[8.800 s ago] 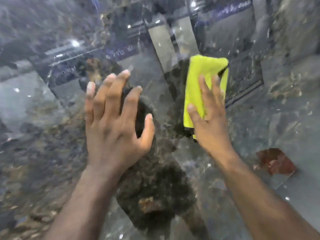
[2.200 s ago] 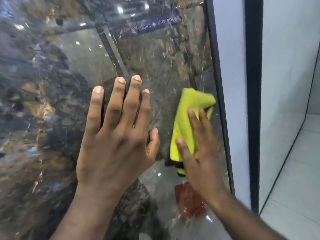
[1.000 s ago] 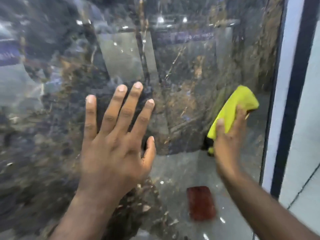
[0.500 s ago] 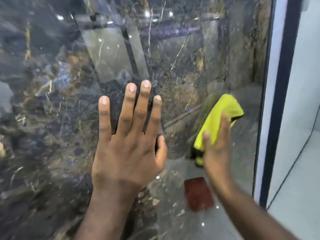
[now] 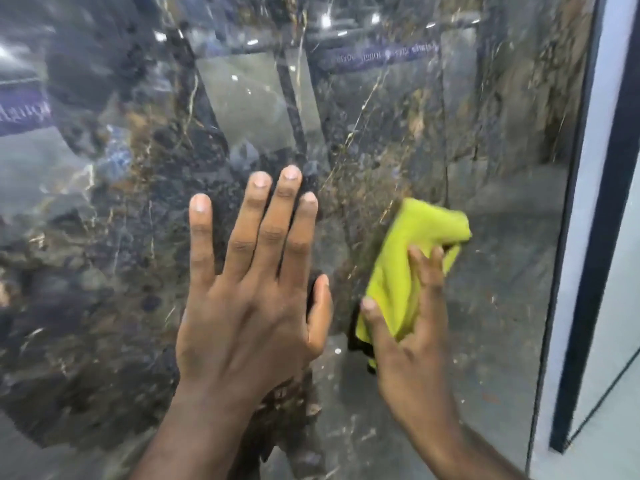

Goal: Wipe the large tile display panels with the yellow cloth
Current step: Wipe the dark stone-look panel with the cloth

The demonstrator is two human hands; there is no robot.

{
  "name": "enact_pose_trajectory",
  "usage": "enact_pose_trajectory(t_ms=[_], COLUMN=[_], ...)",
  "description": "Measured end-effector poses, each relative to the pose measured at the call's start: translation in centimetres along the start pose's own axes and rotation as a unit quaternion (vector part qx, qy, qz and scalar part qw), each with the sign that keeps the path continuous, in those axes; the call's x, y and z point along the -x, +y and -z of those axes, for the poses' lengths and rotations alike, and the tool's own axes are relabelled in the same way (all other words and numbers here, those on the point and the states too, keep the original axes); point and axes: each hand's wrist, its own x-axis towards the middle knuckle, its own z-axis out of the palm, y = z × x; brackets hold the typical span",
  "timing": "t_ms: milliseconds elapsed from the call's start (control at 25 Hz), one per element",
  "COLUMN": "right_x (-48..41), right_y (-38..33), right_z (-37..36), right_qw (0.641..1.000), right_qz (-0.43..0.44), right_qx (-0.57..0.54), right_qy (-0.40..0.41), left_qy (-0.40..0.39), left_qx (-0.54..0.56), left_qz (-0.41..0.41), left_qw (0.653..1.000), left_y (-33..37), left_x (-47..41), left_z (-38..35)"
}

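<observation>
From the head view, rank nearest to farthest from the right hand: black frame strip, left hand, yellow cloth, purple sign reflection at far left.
1. yellow cloth, under the right hand.
2. left hand, just beside it, leftward.
3. black frame strip, to the right.
4. purple sign reflection, far left edge.

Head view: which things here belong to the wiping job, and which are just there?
Job: yellow cloth; dark marble tile panel; right hand pressing the cloth; left hand flat on the panel.
Just there: black frame strip; pale surface beyond it.
</observation>
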Motion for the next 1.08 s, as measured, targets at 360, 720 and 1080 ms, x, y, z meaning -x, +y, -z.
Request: enact_pose_trajectory(t_ms=[360,720,1080], right_x=[1.2,3.7,7.4], right_y=[-1.2,-10.9,-15.3], right_z=[-4.2,-9.7,-11.0], right_qw=[0.987,0.992,0.991], right_qz=[-0.089,0.059,0.108], right_qx=[-0.02,0.026,0.075], right_qy=[0.131,0.111,0.007], left_qy=[-0.029,-0.034,-0.028], left_qx=[0.023,-0.022,-0.031], left_qz=[0.044,0.042,0.03], left_qw=[0.998,0.998,0.999], left_y=[-9.3,-19.7,-19.4], left_x=[6.1,14.0,15.3], left_z=[7.0,11.4,10.3])
